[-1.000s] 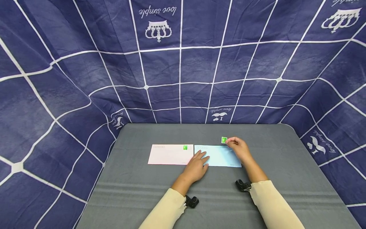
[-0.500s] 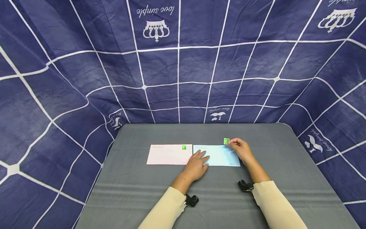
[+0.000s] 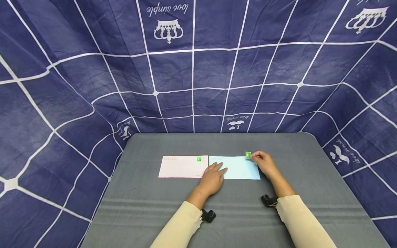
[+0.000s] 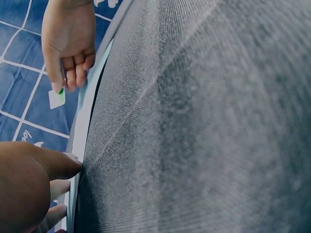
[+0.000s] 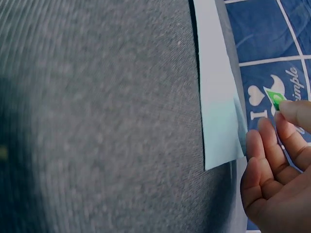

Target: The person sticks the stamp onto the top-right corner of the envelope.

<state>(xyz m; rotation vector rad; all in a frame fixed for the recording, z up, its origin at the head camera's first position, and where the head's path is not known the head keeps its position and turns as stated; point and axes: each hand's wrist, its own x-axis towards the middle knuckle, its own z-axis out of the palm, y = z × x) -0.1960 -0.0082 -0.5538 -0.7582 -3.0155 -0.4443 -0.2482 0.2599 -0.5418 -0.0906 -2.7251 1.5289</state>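
My right hand (image 3: pixel 264 162) pinches a small green stamp (image 3: pixel 248 155) with a white border between thumb and forefinger. In the head view the stamp overlaps the top right corner of a light blue envelope (image 3: pixel 238 168); the right wrist view shows the stamp (image 5: pixel 275 98) raised above the paper. My left hand (image 3: pixel 212 178) rests with fingers spread on the left part of the blue envelope, its fingertips near the seam between the two envelopes. A pink envelope (image 3: pixel 181 168) lies just to the left, bearing a green stamp (image 3: pixel 199 158) near its top right corner.
Both envelopes lie side by side on a grey cloth-covered table (image 3: pixel 149 206). A blue curtain (image 3: pixel 173 75) with white grid lines stands behind the table and along both sides. Each wrist wears a black camera.
My right hand has moved slightly right and toward me, bringing the stamp from beyond the blue envelope's top edge to over its top right corner. My left hand stays in place on the envelope.
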